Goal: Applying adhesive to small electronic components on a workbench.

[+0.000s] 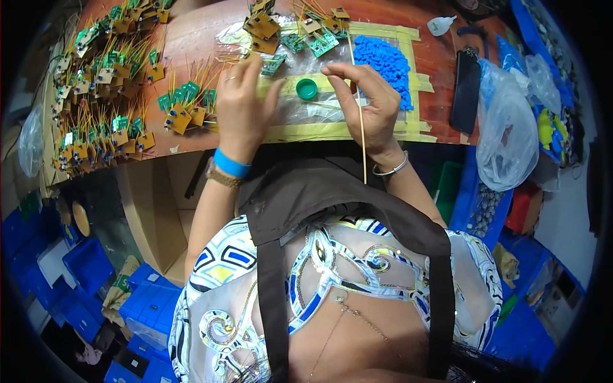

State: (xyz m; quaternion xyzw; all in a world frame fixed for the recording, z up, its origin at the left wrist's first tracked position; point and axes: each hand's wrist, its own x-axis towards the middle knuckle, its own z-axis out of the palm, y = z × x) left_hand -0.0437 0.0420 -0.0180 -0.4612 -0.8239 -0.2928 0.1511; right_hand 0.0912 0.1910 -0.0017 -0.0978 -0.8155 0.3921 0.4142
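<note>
My left hand (244,108) is raised over the near edge of the table, thumb held apart from the fingers. Just beyond its fingertips lies a small green circuit board (273,66). My right hand (371,105) is closed round a thin wooden stick (363,143), which runs from the far side of the mat down toward my apron. Between both hands stands a small round green cap (306,89), its hollow side up. Behind the right hand is a heap of small blue pieces (386,60). Whether the right fingertips pinch anything besides the stick is too small to tell.
Yellow tape (306,132) borders a clear plastic sheet on the table. Wired circuit boards (102,137) crowd the left; more boards (260,29) lie at the back. A black phone (465,91) and plastic bags (509,150) are at right. Blue bins (150,306) stand below left.
</note>
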